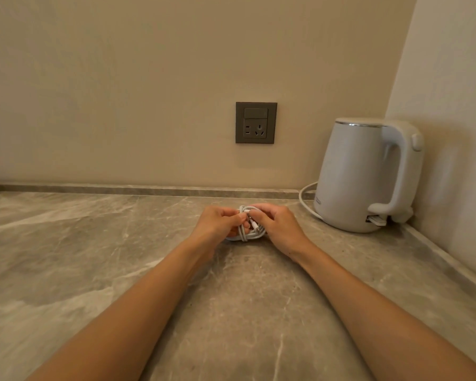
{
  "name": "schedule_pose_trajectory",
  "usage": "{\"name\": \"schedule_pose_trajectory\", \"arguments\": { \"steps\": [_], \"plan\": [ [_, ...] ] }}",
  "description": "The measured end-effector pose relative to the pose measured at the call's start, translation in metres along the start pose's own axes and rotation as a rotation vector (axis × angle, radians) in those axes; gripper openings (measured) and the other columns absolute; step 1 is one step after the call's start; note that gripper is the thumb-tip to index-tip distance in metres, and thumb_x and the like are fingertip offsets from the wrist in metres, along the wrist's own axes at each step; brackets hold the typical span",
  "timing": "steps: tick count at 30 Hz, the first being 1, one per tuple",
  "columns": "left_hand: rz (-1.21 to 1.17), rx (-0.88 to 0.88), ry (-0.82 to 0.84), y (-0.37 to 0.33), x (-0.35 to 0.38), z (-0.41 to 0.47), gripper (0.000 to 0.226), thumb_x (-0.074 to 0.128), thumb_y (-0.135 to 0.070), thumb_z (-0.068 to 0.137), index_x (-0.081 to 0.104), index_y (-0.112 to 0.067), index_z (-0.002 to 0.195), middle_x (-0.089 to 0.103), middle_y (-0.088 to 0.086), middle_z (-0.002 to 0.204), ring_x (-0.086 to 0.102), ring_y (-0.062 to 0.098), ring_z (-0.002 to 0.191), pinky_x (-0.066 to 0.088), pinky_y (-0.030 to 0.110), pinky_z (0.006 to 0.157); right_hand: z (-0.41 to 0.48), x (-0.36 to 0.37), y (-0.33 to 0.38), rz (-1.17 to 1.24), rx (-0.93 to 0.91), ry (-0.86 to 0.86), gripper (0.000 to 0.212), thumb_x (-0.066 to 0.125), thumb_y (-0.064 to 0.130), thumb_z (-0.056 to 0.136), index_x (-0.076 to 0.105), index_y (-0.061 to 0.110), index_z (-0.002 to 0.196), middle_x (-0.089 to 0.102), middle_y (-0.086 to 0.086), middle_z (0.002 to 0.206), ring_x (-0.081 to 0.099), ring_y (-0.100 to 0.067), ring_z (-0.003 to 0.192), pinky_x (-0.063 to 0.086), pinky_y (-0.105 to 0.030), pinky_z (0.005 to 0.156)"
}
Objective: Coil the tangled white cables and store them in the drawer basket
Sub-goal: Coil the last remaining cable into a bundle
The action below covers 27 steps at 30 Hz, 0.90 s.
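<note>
Both hands work the white cable bundle (246, 225) at the far middle of the surface (94, 243): left hand (217, 222) curls round the loops, right hand (276, 225) pinches the loose plug end. Let that end slip and the coil could spring apart. No drawer basket in sight.
</note>
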<state>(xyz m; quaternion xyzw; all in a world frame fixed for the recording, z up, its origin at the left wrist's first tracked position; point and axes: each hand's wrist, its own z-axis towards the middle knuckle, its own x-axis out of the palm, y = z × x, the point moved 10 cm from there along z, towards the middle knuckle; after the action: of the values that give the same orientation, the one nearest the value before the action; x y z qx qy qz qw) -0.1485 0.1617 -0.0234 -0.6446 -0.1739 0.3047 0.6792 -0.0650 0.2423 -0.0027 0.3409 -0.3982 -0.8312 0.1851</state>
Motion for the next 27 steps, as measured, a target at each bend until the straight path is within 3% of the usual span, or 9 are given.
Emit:
{"name": "schedule_pose_trajectory", "arguments": {
  "steps": [5,9,12,15,17,19,21,23,27],
  "plan": [
    [0.067,0.030,0.003,-0.002,0.002,0.000,0.026,0.055,-0.006,0.090,0.066,-0.010,0.068,0.065,-0.004,0.058,0.060,0.003,0.054,0.050,0.017,0.065,0.006,-0.004,-0.012,-0.010,0.097,-0.087,0.022,0.052,0.011,0.094,0.070,-0.001,0.088,0.063,-0.007,0.078,0.053,-0.012,0.071,0.041,-0.021,0.066],
    [0.124,0.061,-0.013,-0.003,0.003,0.000,0.025,0.057,-0.008,0.090,0.066,-0.012,0.066,0.066,0.002,0.068,0.062,0.012,0.066,0.051,0.027,0.077,0.005,0.010,-0.039,0.414,0.396,-0.029,0.026,0.046,0.010,0.097,0.063,-0.009,0.096,0.061,-0.014,0.077,0.055,-0.021,0.069,0.046,-0.031,0.069],
    [0.192,0.099,-0.041,-0.005,-0.001,0.001,0.017,0.061,-0.012,0.088,0.071,-0.011,0.073,0.070,0.007,0.076,0.065,0.017,0.075,0.052,0.034,0.082,0.005,0.014,-0.043,0.453,0.461,-0.015,0.025,0.045,0.010,0.098,0.064,-0.002,0.089,0.062,-0.015,0.077,0.057,-0.021,0.069,0.048,-0.030,0.069],
    [0.200,0.095,-0.084,-0.008,-0.010,0.001,0.012,0.065,-0.014,0.086,0.072,-0.006,0.081,0.069,0.006,0.070,0.064,0.010,0.062,0.054,0.026,0.070,0.006,0.012,-0.042,0.328,0.406,-0.052,0.025,0.048,0.015,0.098,0.068,0.003,0.090,0.068,-0.021,0.094,0.060,-0.026,0.084,0.049,-0.039,0.084],
    [0.247,0.100,-0.195,-0.014,-0.024,0.000,0.017,0.062,-0.015,0.088,0.070,-0.002,0.079,0.065,0.006,0.065,0.062,0.008,0.054,0.053,0.023,0.063,0.004,0.012,-0.041,0.284,0.387,-0.071,0.025,0.049,0.017,0.097,0.067,0.011,0.080,0.068,-0.016,0.090,0.059,-0.023,0.084,0.048,-0.038,0.085],
    [0.432,0.130,-0.353,-0.022,-0.043,0.000,0.015,0.059,-0.015,0.088,0.068,-0.003,0.086,0.067,0.010,0.078,0.064,0.019,0.071,0.051,0.029,0.072,0.004,0.012,-0.041,0.320,0.397,-0.088,0.027,0.050,0.016,0.097,0.066,0.014,0.075,0.065,-0.009,0.080,0.058,-0.022,0.081,0.046,-0.036,0.083],
    [0.576,0.064,-0.357,-0.020,-0.048,-0.001,0.022,0.060,-0.019,0.084,0.061,-0.009,0.104,0.061,0.009,0.099,0.059,0.023,0.091,0.046,0.030,0.078,0.002,0.010,-0.041,0.406,0.428,-0.108,0.026,0.049,0.015,0.097,0.066,0.013,0.077,0.065,-0.007,0.077,0.059,-0.020,0.077,0.048,-0.037,0.084],
    [0.530,-0.070,-0.237,-0.004,-0.042,0.000,0.030,0.062,-0.021,0.082,0.055,-0.014,0.110,0.057,0.007,0.101,0.058,0.021,0.088,0.046,0.027,0.069,-0.001,0.009,-0.038,0.475,0.452,-0.118,0.024,0.048,0.014,0.097,0.066,0.010,0.082,0.065,-0.007,0.078,0.060,-0.017,0.072,0.050,-0.034,0.079],
    [0.420,-0.099,-0.158,-0.007,-0.035,-0.007,0.007,0.060,-0.013,0.083,0.065,-0.011,0.088,0.061,0.004,0.071,0.059,0.012,0.058,0.046,0.018,0.043,-0.005,0.009,-0.023,0.537,0.445,-0.107,0.024,0.047,0.016,0.098,0.067,0.009,0.087,0.066,-0.004,0.080,0.060,-0.014,0.073,0.050,-0.029,0.070]
  ]
}}
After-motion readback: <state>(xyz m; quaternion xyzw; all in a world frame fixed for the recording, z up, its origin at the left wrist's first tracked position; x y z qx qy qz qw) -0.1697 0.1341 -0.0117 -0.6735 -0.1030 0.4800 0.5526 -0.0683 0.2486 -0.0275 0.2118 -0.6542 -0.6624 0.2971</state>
